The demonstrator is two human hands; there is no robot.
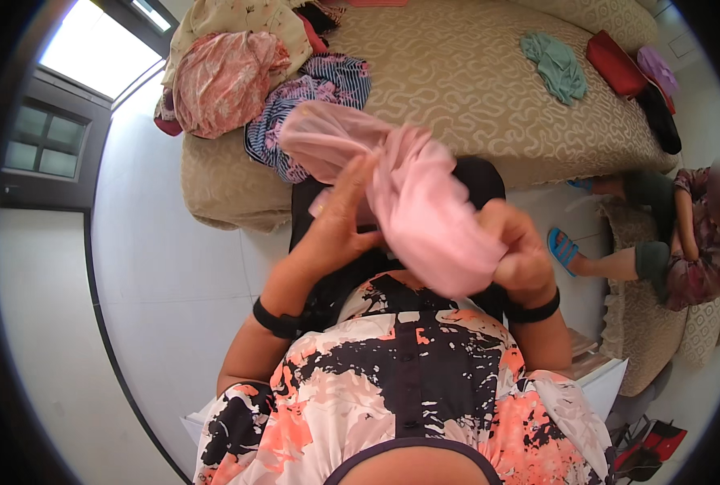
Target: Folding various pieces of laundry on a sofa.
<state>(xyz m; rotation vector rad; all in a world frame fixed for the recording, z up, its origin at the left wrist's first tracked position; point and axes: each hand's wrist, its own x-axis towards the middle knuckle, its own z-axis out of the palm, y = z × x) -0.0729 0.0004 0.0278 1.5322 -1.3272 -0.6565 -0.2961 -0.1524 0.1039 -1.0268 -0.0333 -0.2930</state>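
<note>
A sheer pink cloth, bunched and slightly blurred, spans the space between my two hands above my lap. My right hand is closed on its lower right end. On the other side, my left hand lies against the bunched folds with fingers spread; whether it grips any of the fabric cannot be told. Part of the cloth hangs out beyond the left fingertips, over a blue striped floral garment. Black bands circle both wrists.
A patterned beige couch carries a floral pink garment, other clothes, a green cloth and a red bag. At the right, a person sits on another covered seat. A dark door stands at the left.
</note>
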